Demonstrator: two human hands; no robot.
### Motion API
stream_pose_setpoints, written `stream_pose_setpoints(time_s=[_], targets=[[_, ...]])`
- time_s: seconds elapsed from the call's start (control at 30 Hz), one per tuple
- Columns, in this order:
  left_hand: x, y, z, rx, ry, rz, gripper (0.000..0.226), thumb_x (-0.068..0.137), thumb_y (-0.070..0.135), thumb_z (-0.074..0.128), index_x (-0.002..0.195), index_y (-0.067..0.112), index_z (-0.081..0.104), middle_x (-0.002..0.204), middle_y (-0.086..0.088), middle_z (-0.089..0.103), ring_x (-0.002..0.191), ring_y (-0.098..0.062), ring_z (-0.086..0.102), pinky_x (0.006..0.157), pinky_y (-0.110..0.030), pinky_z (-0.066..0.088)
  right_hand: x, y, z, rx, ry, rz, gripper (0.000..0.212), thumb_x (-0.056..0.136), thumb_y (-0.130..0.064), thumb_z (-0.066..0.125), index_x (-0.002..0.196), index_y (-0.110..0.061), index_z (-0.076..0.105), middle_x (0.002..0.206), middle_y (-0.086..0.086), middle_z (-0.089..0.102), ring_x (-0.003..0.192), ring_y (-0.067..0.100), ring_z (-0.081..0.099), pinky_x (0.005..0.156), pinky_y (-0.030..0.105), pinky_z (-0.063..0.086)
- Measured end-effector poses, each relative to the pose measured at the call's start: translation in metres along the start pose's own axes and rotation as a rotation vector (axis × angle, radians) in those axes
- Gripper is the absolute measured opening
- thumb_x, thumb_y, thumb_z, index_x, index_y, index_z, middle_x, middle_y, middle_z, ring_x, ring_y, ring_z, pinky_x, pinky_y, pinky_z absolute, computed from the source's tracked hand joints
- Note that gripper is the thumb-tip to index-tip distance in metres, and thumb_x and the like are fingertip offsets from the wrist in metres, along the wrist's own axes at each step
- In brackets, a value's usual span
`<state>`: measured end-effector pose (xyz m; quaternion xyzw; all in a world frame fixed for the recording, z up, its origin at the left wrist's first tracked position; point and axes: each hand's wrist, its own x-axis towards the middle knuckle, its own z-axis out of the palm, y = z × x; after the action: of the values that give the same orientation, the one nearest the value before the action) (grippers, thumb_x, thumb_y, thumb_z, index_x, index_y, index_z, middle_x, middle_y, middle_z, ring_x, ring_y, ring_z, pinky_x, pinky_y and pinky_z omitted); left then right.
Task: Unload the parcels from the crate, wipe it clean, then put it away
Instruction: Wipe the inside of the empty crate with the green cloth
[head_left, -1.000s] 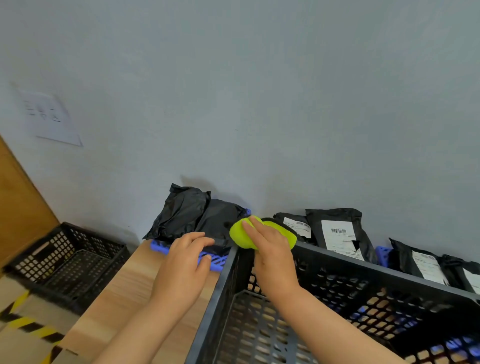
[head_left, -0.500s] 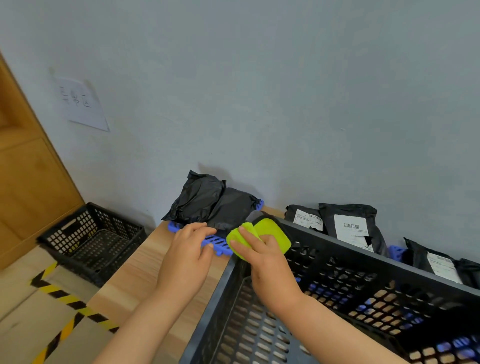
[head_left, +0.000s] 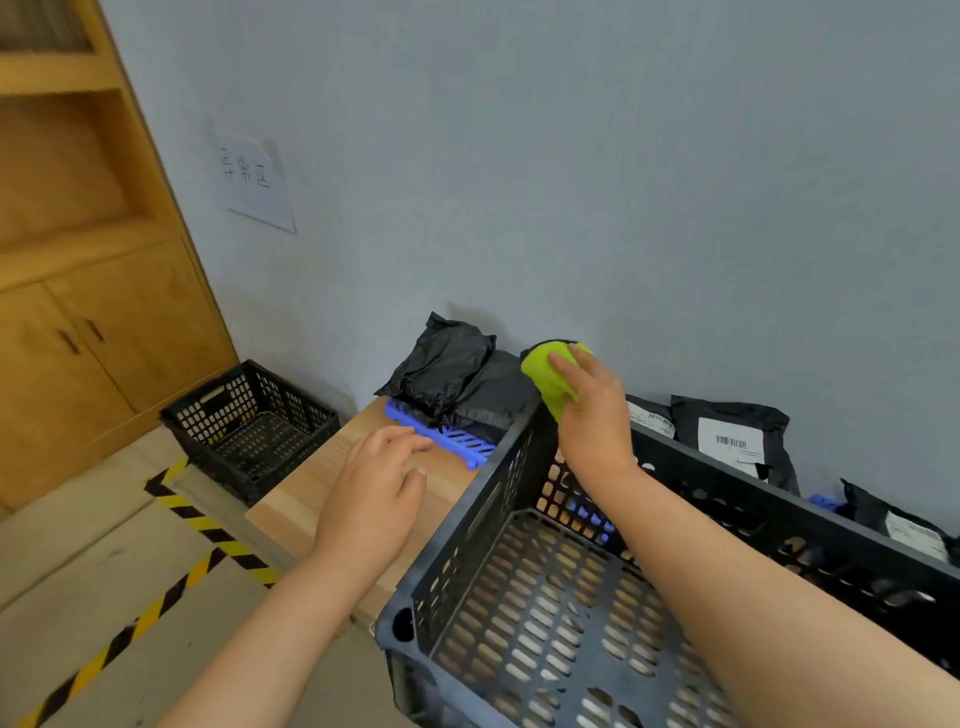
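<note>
The right hand (head_left: 592, 421) has its grip closed on a green cloth (head_left: 545, 371), pressing it over the far left corner of the black crate (head_left: 467, 525), which sits at the near right of the table (head_left: 311, 493). The left hand (head_left: 374, 493) is over the table just left of the crate, fingers relaxed, holding nothing. Black parcels (head_left: 447, 364) lie on a blue rack (head_left: 447, 439) by the far wall.
</note>
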<state>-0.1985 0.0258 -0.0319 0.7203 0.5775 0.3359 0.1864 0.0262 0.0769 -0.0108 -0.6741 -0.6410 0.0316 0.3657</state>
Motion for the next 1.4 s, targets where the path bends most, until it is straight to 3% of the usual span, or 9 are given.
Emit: stream_pose_setpoints(time_s=[0.13, 0.2, 0.3, 0.43, 0.83, 0.97, 1.1, 1.27, 1.4], targets=[[-0.006, 0.004, -0.007, 0.019, -0.007, 0.011, 0.032, 0.095, 0.015, 0.046, 0.124, 0.023, 0.056, 0.133, 0.009, 0.045, 0.123, -0.005, 0.033, 0.094, -0.018, 0.028, -0.002, -0.015, -0.009, 0.117, 0.209, -0.033, 0.059, 0.082, 0.018, 0.048, 0.134, -0.011, 0.051, 0.148, 0.009, 0.036, 0.128, 0.028, 0.037, 0.1, 0.013, 0.019], [-0.008, 0.006, -0.009, 0.026, -0.005, 0.012, 0.032, 0.095, 0.015, 0.046, 0.124, 0.023, 0.056, 0.132, 0.009, 0.045, 0.122, -0.005, 0.033, 0.094, -0.017, 0.027, -0.012, -0.021, -0.007, 0.183, 0.219, -0.067, 0.058, 0.082, 0.015, 0.049, 0.134, -0.01, 0.05, 0.149, 0.013, 0.033, 0.134, 0.027, 0.033, 0.105, 0.011, 0.016], [-0.011, 0.007, -0.009, 0.03, -0.002, 0.015, 0.031, 0.094, 0.013, 0.047, 0.123, 0.021, 0.058, 0.13, 0.007, 0.047, 0.123, -0.008, 0.035, 0.096, -0.019, 0.027, -0.025, -0.019, 0.0, 0.14, -0.045, -0.062, 0.057, 0.084, 0.005, 0.053, 0.136, -0.016, 0.049, 0.151, 0.01, 0.03, 0.137, 0.028, 0.03, 0.109, 0.02, 0.021], [-0.014, 0.008, -0.008, 0.026, -0.008, 0.018, 0.031, 0.094, 0.012, 0.048, 0.122, 0.019, 0.059, 0.129, 0.005, 0.049, 0.123, -0.01, 0.037, 0.097, -0.017, 0.026, -0.034, -0.007, 0.019, -0.193, -0.439, -0.113, 0.048, 0.093, -0.017, 0.049, 0.138, -0.033, 0.046, 0.157, 0.0, 0.018, 0.134, 0.034, 0.024, 0.108, 0.044, 0.028], [-0.018, 0.003, -0.018, 0.021, 0.031, -0.037, 0.03, 0.093, 0.008, 0.046, 0.118, 0.017, 0.06, 0.127, 0.003, 0.05, 0.12, -0.013, 0.04, 0.094, -0.02, 0.029, -0.082, -0.034, 0.008, -0.003, -0.612, -0.238, 0.041, 0.096, -0.021, 0.047, 0.136, -0.031, 0.05, 0.152, -0.004, 0.028, 0.128, 0.029, 0.025, 0.108, 0.03, 0.014], [-0.015, 0.002, -0.024, 0.008, 0.051, -0.063, 0.03, 0.092, 0.008, 0.047, 0.118, 0.016, 0.061, 0.127, 0.001, 0.051, 0.121, -0.016, 0.041, 0.1, -0.029, 0.035, -0.11, -0.048, 0.01, 0.106, -0.661, -0.331, 0.043, 0.094, -0.014, 0.048, 0.135, -0.028, 0.051, 0.149, -0.003, 0.033, 0.132, 0.026, 0.025, 0.11, 0.03, 0.012], [-0.011, 0.007, -0.024, -0.006, 0.056, -0.066, 0.032, 0.092, 0.007, 0.046, 0.119, 0.016, 0.061, 0.127, 0.001, 0.051, 0.122, -0.016, 0.041, 0.102, -0.032, 0.036, -0.129, -0.054, 0.017, 0.152, -0.661, -0.449, 0.044, 0.091, -0.011, 0.052, 0.133, -0.025, 0.054, 0.145, 0.003, 0.039, 0.127, 0.031, 0.035, 0.105, 0.031, 0.018], [0.0, 0.014, -0.015, -0.018, 0.035, -0.036, 0.032, 0.091, 0.006, 0.046, 0.117, 0.016, 0.062, 0.125, 0.001, 0.052, 0.119, -0.016, 0.043, 0.098, -0.026, 0.035, -0.122, -0.049, 0.019, 0.164, -0.618, -0.561, 0.045, 0.08, -0.004, 0.06, 0.123, -0.017, 0.063, 0.129, 0.014, 0.053, 0.111, 0.037, 0.05, 0.096, 0.047, 0.041], [0.01, 0.014, -0.008, -0.033, 0.025, -0.024, 0.032, 0.09, 0.005, 0.047, 0.116, 0.016, 0.062, 0.125, 0.0, 0.053, 0.12, -0.016, 0.043, 0.099, -0.027, 0.035, -0.114, -0.042, 0.023, 0.14, -0.552, -0.583, 0.046, 0.078, -0.001, 0.062, 0.12, -0.018, 0.064, 0.125, 0.013, 0.056, 0.106, 0.037, 0.053, 0.089, 0.048, 0.047]])
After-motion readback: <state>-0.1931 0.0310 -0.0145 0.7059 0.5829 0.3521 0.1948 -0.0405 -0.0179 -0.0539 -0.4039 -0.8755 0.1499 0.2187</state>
